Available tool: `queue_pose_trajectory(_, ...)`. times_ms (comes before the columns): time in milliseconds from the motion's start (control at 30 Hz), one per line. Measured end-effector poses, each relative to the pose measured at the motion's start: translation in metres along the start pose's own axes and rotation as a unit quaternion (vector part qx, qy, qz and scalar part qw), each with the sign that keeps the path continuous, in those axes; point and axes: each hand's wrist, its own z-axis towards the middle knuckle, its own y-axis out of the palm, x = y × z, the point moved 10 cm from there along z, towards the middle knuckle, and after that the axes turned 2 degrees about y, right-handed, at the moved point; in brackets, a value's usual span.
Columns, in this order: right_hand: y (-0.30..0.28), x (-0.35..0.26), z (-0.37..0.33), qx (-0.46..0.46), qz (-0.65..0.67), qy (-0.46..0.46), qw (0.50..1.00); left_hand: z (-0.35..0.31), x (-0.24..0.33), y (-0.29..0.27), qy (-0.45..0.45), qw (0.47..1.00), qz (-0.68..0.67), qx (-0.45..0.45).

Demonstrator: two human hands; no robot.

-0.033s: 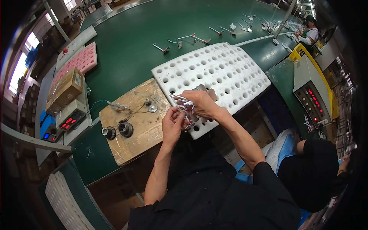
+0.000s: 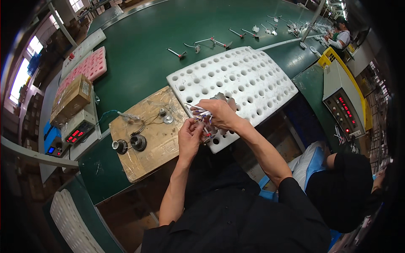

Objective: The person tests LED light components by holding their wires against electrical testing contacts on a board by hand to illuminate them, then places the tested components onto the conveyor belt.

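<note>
My right hand (image 2: 220, 113) is closed around a bunch of small parts with thin white stems (image 2: 202, 113) and grey, disc-like ends (image 2: 228, 100). Close against it, my left hand (image 2: 190, 131) has its thumb and fingertips pinched together at the stems. A small red piece (image 2: 207, 135) shows just below the fingertips. Exactly what the left fingers grip is too small and partly covered. Both hands are over the near left edge of a white foam tray (image 2: 232, 78) with rows of round holes.
Left of my hands lies a taped cardboard-covered board (image 2: 160, 139) with dark round sockets (image 2: 138, 142) and wires. Similar stemmed parts (image 2: 215, 41) lie across the green table (image 2: 143, 38). Meters with red displays (image 2: 345, 110) stand at both sides. A person (image 2: 337, 189) sits close at right.
</note>
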Motion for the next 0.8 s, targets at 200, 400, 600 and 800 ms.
queue_pose_trajectory(200,0.026,0.026,0.007,-0.042,0.049,0.120,0.991,0.000,0.022,-0.010,0.094,0.968,0.230,0.028)
queue_pose_trajectory(400,0.026,0.030,0.009,-0.020,0.043,0.114,0.992,0.003,0.023,-0.048,0.033,0.984,0.141,0.101)
queue_pose_trajectory(600,0.029,0.018,0.014,-0.018,0.064,0.050,0.997,0.021,0.045,-0.056,0.115,0.972,0.183,0.093)
queue_pose_trajectory(800,0.028,0.009,0.007,-0.037,0.072,0.021,0.996,0.024,0.035,-0.062,0.104,0.980,0.156,0.072)
